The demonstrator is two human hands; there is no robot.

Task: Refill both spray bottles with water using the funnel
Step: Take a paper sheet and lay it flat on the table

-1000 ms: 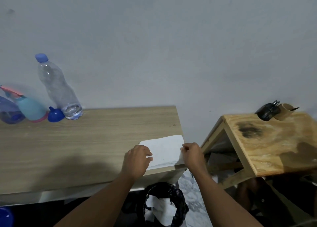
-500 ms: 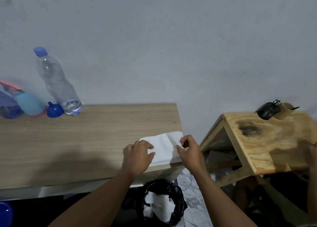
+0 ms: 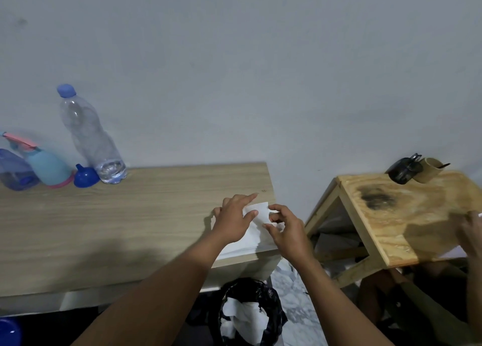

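Observation:
At the wooden table's (image 3: 130,215) far left stand a purple spray bottle (image 3: 14,174) and a light-blue spray bottle (image 3: 47,166) with a pink trigger. A blue funnel (image 3: 84,176) lies beside them, next to a tall clear water bottle (image 3: 91,139) with a blue cap and a little water at the bottom. Both hands are at the table's right front corner on a white paper tissue (image 3: 254,228). My left hand (image 3: 234,217) presses on it with fingers spread. My right hand (image 3: 283,228) pinches its folded right edge.
A black bin bag (image 3: 250,311) holding crumpled white paper sits below the table corner. To the right is a plywood stool (image 3: 407,215) with a black object (image 3: 404,172) and a tan cup (image 3: 430,173); another person's hand (image 3: 472,230) rests at its right edge.
My hands have folded the tissue narrower, bringing its right part over to the left. My left hand moved farther back on it. Another person's hand has appeared at the right edge.

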